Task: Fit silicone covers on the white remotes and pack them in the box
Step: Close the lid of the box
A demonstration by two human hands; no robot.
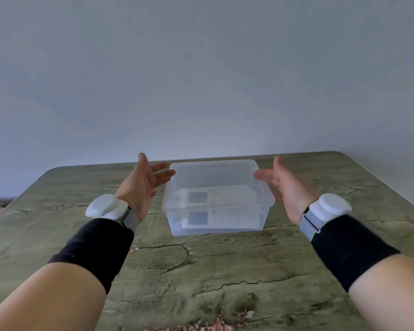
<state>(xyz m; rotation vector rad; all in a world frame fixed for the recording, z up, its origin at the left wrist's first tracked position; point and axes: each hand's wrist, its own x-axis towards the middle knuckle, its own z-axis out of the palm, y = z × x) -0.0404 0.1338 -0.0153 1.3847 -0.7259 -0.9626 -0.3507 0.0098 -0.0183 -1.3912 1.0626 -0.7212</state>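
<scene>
- My left hand (pixel 145 185) and right hand (pixel 281 185) are both spread open, palms facing each other, one on each side of the box (pixel 216 199). The fingertips sit just beside the lid corners; I cannot tell whether they touch. Neither hand holds anything.
- The box is clear plastic with its lid (pixel 215 177) on, resting mid-bench toward the far edge. Remotes (pixel 215 207) show through the wall, apparently stacked flat inside. The view through the plastic is blurred, so I cannot confirm the covers are fitted.
- Judgement: packing looks done or close to it — the lid is on.
- Risk: if the lid is only laid on and not snapped down, gripping the box by the rim could pop it off or tip the contents.
- Risk: smooth plastic walls — a light two-sided squeeze may slip, and the loose remotes would slide if the box tilts.
- Room: the bench (pixel 213 271) is bare around the box on the near, left and right sides, with ample space for sliding.
- Edges: the far bench edge and the wall (pixel 201 80) lie close behind the box, so pushing away is the tight direction.
</scene>
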